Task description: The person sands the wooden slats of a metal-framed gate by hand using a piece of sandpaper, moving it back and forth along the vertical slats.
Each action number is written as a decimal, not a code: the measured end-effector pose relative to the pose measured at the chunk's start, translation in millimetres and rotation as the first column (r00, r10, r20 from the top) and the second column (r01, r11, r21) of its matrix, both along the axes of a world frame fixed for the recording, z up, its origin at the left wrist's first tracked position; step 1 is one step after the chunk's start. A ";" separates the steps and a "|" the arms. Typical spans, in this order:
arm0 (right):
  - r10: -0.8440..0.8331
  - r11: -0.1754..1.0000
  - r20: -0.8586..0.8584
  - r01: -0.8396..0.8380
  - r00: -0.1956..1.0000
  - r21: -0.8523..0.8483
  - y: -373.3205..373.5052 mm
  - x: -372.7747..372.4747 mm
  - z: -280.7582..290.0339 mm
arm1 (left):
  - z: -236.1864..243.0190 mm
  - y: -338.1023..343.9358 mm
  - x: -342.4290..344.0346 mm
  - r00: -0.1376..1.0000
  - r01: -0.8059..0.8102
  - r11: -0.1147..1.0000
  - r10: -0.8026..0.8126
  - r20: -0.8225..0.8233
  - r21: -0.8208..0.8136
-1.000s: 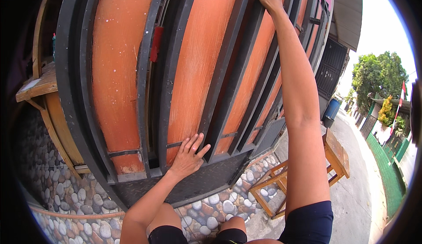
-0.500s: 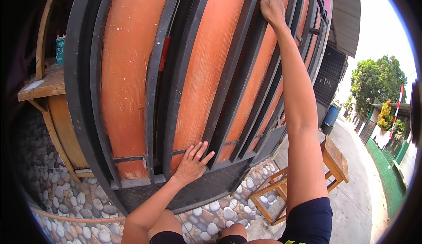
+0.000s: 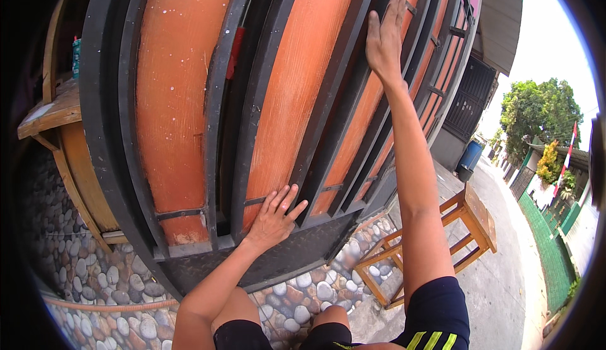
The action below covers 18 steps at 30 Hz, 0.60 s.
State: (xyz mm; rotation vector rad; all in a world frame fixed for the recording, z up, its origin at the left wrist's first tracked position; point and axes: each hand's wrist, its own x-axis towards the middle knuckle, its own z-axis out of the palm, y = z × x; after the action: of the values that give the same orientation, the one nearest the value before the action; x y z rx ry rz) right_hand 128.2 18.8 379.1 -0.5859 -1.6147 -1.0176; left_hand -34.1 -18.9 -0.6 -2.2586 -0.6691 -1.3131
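A tall gate of black metal bars with orange wood-grained panels (image 3: 293, 91) fills the middle of the view. My left hand (image 3: 273, 220) rests low on it with fingers spread, against a panel's bottom end and the bar beside it. Further up and to the right, my right hand (image 3: 386, 44) lies with straight fingers along the bars and an orange panel. Its thumb stands apart from the fingers. Neither hand is wrapped round anything. Below the panels runs a dark metal plate (image 3: 252, 268).
A wooden table (image 3: 53, 111) with a green container (image 3: 76, 58) stands at left. To the right are a wooden stool (image 3: 476, 217), a blue barrel (image 3: 469, 156) and a concrete lane (image 3: 492, 287). Rounded stones (image 3: 148, 328) pave the ground by my legs.
My right hand sits lower in the picture, its fingertips now fully in view. The left hand keeps its place on the gate, and the whole view has shifted a little.
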 end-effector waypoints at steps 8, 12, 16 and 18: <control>-0.149 0.973 0.046 0.138 0.988 0.186 2.0 4.2 18.3 | -1.8 2.3 2.5 1.000 -0.028 0.999 0.028 0.008 0.018; -0.058 0.993 -0.017 0.056 0.998 -0.103 -1.8 -1.5 -126.6 | -4.8 -0.7 -3.7 0.999 -0.039 0.999 0.039 -0.001 -0.011; -0.120 0.992 0.034 0.119 0.992 0.038 -7.4 -4.4 -58.2 | 1.0 1.5 4.7 1.000 -0.013 1.000 0.012 0.024 0.014; -0.144 0.968 0.035 0.134 0.989 0.213 -4.5 -0.5 4.0 | 0.0 -0.6 12.9 1.000 0.008 1.000 -0.008 0.017 0.009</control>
State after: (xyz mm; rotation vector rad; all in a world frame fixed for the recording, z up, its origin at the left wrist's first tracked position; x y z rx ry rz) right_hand 127.7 14.3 383.1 -0.5388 -1.5010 -1.2983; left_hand -21.2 -19.5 -0.6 -2.2473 -0.6589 -1.3387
